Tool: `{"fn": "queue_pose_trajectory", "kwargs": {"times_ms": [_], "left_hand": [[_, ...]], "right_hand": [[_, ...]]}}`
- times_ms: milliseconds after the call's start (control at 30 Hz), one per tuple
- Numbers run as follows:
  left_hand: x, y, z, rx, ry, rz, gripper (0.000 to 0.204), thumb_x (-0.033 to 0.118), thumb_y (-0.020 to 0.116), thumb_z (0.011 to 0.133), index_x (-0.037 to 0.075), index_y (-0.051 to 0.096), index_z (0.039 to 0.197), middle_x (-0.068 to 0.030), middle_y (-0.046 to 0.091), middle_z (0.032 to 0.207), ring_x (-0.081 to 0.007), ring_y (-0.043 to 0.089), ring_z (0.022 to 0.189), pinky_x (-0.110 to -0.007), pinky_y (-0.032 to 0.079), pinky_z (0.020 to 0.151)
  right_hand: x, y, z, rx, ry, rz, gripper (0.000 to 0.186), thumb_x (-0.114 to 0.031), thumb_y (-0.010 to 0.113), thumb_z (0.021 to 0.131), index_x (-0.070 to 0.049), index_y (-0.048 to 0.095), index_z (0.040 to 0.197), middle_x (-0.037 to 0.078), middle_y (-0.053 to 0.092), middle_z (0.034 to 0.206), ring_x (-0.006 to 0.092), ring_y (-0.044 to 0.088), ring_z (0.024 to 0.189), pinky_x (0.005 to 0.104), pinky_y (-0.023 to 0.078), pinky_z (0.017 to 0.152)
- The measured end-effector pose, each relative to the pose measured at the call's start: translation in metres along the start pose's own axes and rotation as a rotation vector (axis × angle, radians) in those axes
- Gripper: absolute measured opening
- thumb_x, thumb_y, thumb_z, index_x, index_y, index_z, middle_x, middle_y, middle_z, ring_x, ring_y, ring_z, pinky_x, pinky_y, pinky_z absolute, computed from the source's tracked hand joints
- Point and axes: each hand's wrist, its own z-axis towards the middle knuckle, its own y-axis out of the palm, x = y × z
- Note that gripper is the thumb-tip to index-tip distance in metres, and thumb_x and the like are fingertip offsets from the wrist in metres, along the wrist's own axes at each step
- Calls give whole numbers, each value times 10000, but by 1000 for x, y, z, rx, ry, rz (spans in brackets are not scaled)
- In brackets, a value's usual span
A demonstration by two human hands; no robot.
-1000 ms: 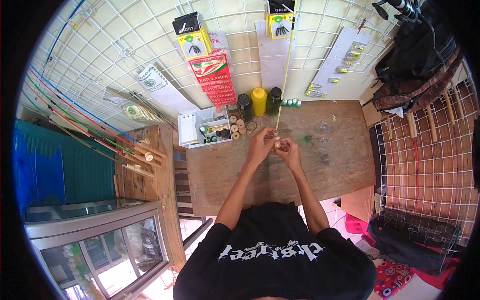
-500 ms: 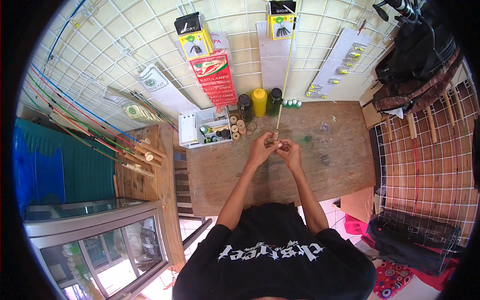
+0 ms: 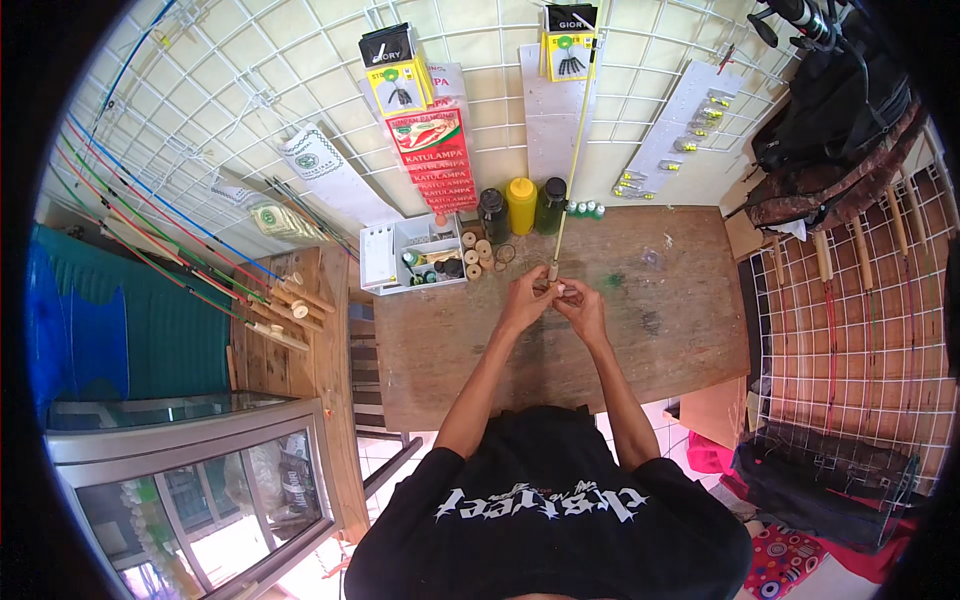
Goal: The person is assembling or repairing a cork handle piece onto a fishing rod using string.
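A thin yellow-green fishing rod (image 3: pixel 574 140) rises from between my hands toward the wire wall, with a short tan grip piece (image 3: pixel 553 271) near its lower end. My left hand (image 3: pixel 527 302) is closed on the rod at this grip, thumb and fingers pinched together. Close beside it, my right hand (image 3: pixel 583 306) is closed too, its fingertips meeting at the rod's butt end. The fingers partly hide that end, and whether a separate small piece is pinched there I cannot make out. Both hands are above the wooden table (image 3: pixel 660 330).
Behind the hands stand a yellow squeeze bottle (image 3: pixel 521 206) and two dark bottles. Left of them are tan cork rings (image 3: pixel 472 257) and a white organizer tray (image 3: pixel 376 275). Several rods with tan handles (image 3: pixel 300 311) lean at the left. Packaged lures (image 3: pixel 408 88) hang on the wire grid.
The view has shifted slightly. My right fingers have moved a little at the rod's butt, while the left hand keeps its hold and the rod stays between them.
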Motion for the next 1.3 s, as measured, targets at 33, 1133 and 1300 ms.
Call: {"fn": "queue_pose_trajectory", "kwargs": {"times_ms": [33,1133,1300], "left_hand": [[0,1,0,-13,-3,3,347,201,709,784,13,587,1048,-108,666,913,-158,648,732,-288,514,629],[17,-8,-66,-61,32,24,324,124,680,810,-5,551,1077,-119,644,854,-139,628,753,-287,507,683],[14,-7,-76,-60,40,-11,323,125,680,811,-9,553,1077,-117,648,864,-139,634,779,-283,512,699]], "right_hand": [[-3,-1,-1,0,-18,-3,366,41,692,745,45,595,1098,100,665,921,146,636,844,282,527,764],[-7,-1,-48,-186,9,108,326,114,462,830,73,518,1149,134,595,1082,186,588,997,298,495,855],[-10,-1,-53,-197,4,100,318,114,456,825,58,532,1129,127,600,1052,184,595,973,299,499,842]]}}
